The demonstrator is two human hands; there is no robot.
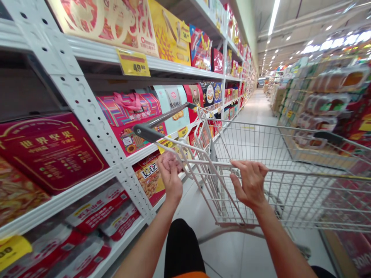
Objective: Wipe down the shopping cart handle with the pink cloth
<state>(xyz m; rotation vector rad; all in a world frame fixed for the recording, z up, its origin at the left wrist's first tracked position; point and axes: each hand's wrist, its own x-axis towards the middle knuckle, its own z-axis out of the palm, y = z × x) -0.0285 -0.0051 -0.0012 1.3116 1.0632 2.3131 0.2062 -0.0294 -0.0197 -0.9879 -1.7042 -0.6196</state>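
Observation:
A wire shopping cart point(301, 172) stands sideways in front of me, its grey handle point(165, 120) on the left by the shelf. My left hand point(170, 181) is closed around a crumpled pinkish cloth point(169, 162), close below the handle and beside the cart's frame. On the cart's near top rail lies my right hand point(251, 181), fingers bent over the rail and thumb on the near side. The wire basket shows no goods in it.
At left, white metal shelves point(98, 127) carry boxed gift packs point(174, 100) and yellow price tags point(135, 63). Stacked packs of jars point(327, 98) stand on a low pallet at right. A bright aisle point(256, 102) runs away between them. My knee point(182, 247) is below.

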